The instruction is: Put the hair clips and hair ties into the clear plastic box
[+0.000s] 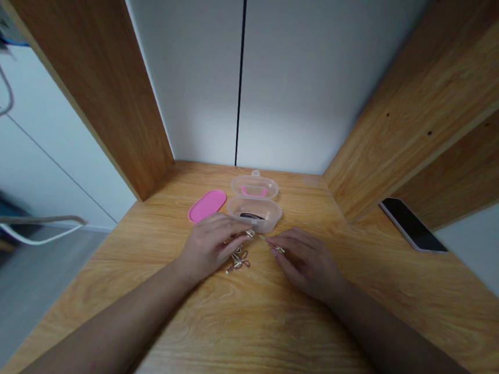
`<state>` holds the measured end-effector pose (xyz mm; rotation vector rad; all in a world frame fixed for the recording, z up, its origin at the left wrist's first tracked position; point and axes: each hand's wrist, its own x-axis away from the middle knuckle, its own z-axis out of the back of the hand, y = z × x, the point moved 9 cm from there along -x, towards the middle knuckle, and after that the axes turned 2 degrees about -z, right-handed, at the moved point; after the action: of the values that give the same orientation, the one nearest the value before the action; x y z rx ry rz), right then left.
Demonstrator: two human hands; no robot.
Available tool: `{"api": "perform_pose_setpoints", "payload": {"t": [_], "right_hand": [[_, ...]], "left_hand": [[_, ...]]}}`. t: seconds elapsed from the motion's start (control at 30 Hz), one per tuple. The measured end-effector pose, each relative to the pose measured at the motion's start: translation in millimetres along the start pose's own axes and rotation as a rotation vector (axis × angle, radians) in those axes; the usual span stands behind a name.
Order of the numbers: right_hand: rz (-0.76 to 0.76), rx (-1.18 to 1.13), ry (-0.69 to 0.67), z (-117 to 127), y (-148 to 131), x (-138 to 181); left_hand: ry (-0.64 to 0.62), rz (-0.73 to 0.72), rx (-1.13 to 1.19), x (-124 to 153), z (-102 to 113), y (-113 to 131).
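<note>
Between my two hands is a thin, pale gold cable [238, 260] with shiny metal ends, its loops bunched on the wooden table. My left hand [214, 239] is closed, pinching one shiny end between thumb and fingers. My right hand [306, 259] is closed too, its fingertips on another metal end, with a thin stretch running toward the left hand. Just beyond the hands stands a clear oval plastic box [275, 214], its hinged lid [255, 181] tipped open at the back. Something thin and black [252, 216] lies inside the box.
A pink oval tray or lid [207, 206] lies left of the box. At the right a dark-screened phone [413, 224] rests on the table [236, 337]. White panels [284, 85] close off the back, with wooden uprights [97, 75] on both sides.
</note>
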<state>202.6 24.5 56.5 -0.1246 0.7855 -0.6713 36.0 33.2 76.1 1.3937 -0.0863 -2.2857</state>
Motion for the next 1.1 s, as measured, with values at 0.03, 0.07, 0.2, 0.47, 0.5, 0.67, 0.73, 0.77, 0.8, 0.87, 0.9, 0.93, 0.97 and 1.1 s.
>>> {"api": "perform_pose_setpoints", "payload": {"t": [0.03,0.07,0.2,0.47,0.5,0.67,0.73,0.77,0.8,0.87,0.9,0.93,0.97,1.1], "right_hand": [[0.000,0.005,-0.001,0,0,0],[-0.002,0.012,0.000,1,0,0],[-0.061,0.005,-0.008,0,7,3],[-0.113,-0.122,0.032,7,9,2],[-0.096,-0.107,0.036,8,7,1],[-0.168,-0.161,0.092,10,12,2],[-0.291,-0.307,0.138,5,21,6],[-0.370,-0.402,0.161,1,27,9],[-0.450,-0.513,0.180,-5,31,12],[-0.588,-0.732,0.184,-20,37,17],[-0.634,-0.814,0.181,-25,37,18],[-0.668,-0.878,0.183,-29,37,18],[-0.690,-0.928,0.193,-31,37,17],[-0.777,-1.045,0.238,-29,41,16]], "left_hand": [[-0.003,0.003,0.006,0,-1,0],[-0.006,0.014,0.017,0,-2,0],[-0.033,0.123,0.115,1,-6,-2],[-0.124,0.527,0.314,12,-22,-25],[-0.133,0.569,0.347,15,-25,-27],[-0.130,0.791,0.695,31,-44,-35],[-0.127,0.846,0.787,36,-51,-35],[-0.134,0.859,0.803,37,-54,-34],[-0.140,0.865,0.807,37,-55,-33],[-0.135,0.880,0.811,37,-56,-32],[-0.126,0.895,0.822,37,-56,-33],[-0.116,0.917,0.838,36,-57,-33],[-0.108,0.940,0.855,36,-57,-34],[-0.089,1.042,0.899,38,-59,-36]]}}
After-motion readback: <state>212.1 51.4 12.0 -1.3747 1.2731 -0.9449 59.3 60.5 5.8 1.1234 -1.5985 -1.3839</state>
